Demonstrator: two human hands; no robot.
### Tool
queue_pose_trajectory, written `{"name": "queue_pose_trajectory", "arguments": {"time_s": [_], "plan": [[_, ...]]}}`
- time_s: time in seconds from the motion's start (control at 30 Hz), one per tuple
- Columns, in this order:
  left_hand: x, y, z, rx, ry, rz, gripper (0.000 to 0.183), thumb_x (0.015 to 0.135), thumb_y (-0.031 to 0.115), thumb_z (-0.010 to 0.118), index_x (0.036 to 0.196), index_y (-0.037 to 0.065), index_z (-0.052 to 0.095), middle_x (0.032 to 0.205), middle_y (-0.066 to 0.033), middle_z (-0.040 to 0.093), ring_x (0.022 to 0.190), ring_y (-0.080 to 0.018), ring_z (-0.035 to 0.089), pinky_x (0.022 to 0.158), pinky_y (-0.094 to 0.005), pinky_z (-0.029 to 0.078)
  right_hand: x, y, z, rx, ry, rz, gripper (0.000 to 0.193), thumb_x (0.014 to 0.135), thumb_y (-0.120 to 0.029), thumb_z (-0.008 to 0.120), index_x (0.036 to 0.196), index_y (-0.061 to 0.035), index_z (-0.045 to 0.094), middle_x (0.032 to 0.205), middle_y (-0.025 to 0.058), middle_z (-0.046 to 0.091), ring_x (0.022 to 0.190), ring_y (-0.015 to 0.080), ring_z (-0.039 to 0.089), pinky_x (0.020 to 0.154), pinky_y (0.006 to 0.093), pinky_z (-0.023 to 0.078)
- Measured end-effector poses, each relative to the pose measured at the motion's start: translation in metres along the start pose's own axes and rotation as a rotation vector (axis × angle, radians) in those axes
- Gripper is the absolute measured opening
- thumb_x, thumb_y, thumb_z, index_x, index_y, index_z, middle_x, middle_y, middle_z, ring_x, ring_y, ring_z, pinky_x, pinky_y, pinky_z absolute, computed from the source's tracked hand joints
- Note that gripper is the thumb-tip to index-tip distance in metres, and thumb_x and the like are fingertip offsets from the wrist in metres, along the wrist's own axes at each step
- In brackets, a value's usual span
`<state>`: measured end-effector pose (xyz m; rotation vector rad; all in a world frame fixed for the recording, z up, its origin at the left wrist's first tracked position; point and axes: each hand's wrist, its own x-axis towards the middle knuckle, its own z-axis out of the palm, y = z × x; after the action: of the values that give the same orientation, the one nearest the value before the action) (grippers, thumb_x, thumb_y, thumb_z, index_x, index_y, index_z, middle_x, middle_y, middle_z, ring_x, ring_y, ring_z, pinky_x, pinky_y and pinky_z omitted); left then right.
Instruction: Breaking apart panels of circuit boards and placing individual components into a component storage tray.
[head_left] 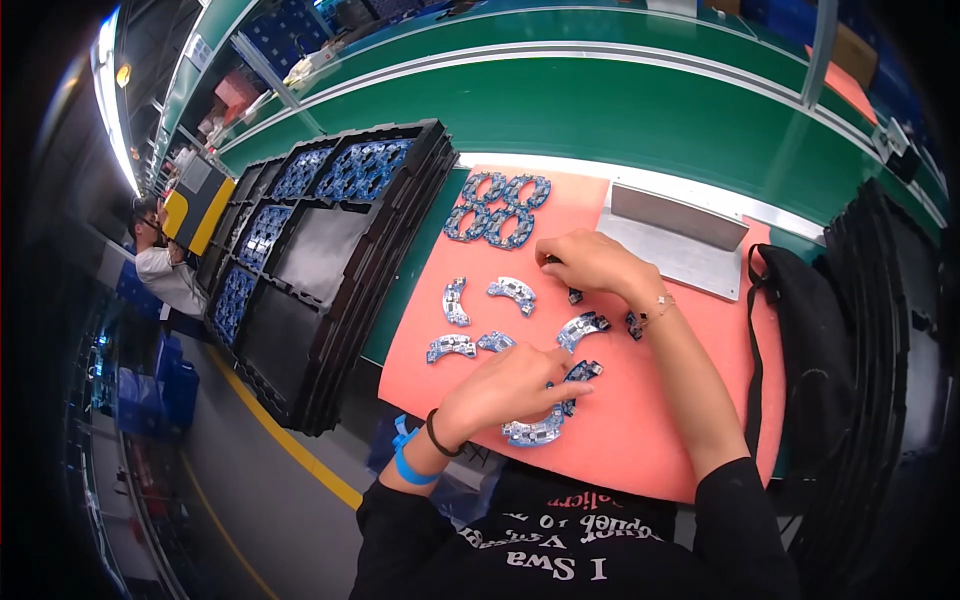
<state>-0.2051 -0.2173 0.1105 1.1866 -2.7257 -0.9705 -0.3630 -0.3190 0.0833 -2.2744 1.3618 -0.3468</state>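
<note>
On pink matting [640,440], arc-shaped circuit boards [453,302]

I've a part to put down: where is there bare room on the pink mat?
Right of the right forearm, the mat lies bare up to the black bag. A smaller patch sits between the board rings, the metal bracket and the right hand. It is crowded around the left hand, where curved boards lie close.

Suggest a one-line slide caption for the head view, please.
Left hand and right hand over a pink mat with curved circuit boards, black trays to the left.
</note>
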Motion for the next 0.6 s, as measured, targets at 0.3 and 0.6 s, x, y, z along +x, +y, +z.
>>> {"name": "queue_pose_trajectory", "arguments": {"time_s": [0.3,0.6], "plan": [[0.016,-0.022,-0.037,-0.82,1.066,-0.069,0.02,0.092,0.02,0.04,0.099,0.004,0.05,0.057,-0.0014,0.045,0.043,-0.0045,0.04,0.038,-0.0217,0.03,-0.011,-0.048,-0.025,0.271,0.283,0.055,0.041,0.085,-0.042,0.045,0.082,-0.004,0.058,0.067,0.0092,0.056,0.065,0.0205,0.058,0.057,0.0329,0.046],[0.027,-0.013,-0.045,-1.174,1.204,0.103,0.022,0.094,0.024,0.032,0.097,0.006,0.044,0.047,0.0034,0.034,0.036,-0.0034,0.032,0.034,-0.0173,0.023,-0.019,-0.088,-0.022,1.076,0.201,-0.231,0.052,0.09,-0.044,0.039,0.057,-0.0042,0.051,0.05,0.0002,0.051,0.036,0.0036,0.041,0.031,0.0174,0.03]]}}
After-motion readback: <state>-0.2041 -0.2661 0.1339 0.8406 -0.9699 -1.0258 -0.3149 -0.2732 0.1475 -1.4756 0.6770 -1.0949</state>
